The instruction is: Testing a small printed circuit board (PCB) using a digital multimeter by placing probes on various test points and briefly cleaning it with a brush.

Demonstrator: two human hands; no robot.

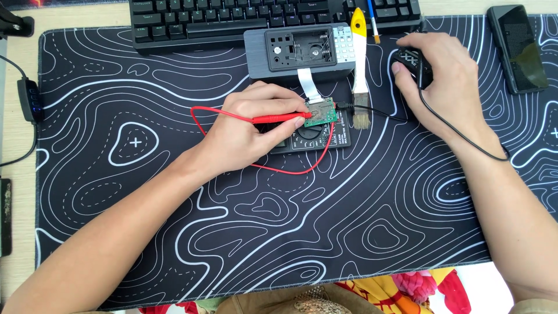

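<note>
Forearms stretch up from the near edge across the black contour-patterned mat (174, 232) on the desk (17, 145), and the left hand (247, 131) is pinching a red probe (279, 118), its tip down on a small green circuit board (321, 112) (that board sits atop a black multimeter (317, 138)). Right hand (444, 81) curls closed over a black mouse (414, 60). Behind them: an opened grey device (299, 52), a yellow-handled brush (360, 64), a keyboard (232, 20).

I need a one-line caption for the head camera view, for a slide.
Left hand presses a red probe onto a green circuit board; right hand covers a black mouse.
</note>
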